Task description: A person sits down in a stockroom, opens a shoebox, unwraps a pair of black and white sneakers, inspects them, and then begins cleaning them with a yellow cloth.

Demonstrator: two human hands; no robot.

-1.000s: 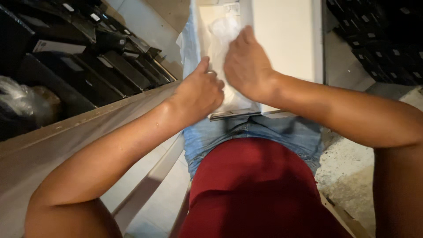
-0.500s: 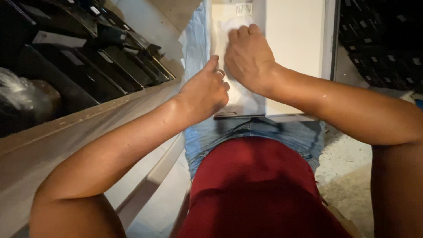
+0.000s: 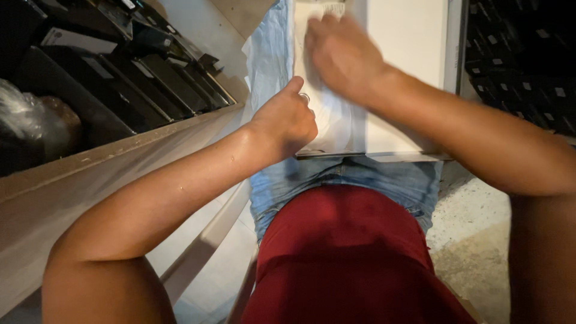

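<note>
Left hand (image 3: 287,123): fist curled on the white bag's (image 3: 327,120) near edge; grip hidden.
Right hand (image 3: 343,55): blurred, flat on the bag, gripping nothing.
White board (image 3: 408,72): beneath the bag, cut off at top.

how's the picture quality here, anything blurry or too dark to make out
Head view: the right hand is smeared by motion blur over the clear plastic bag, while the left hand is sharper; the white board is brightly lit, almost washed out; the dark boxes at left and the crates at right sink into shadow, detail hard to read; wide-angle lens bends the arms outward.
</note>
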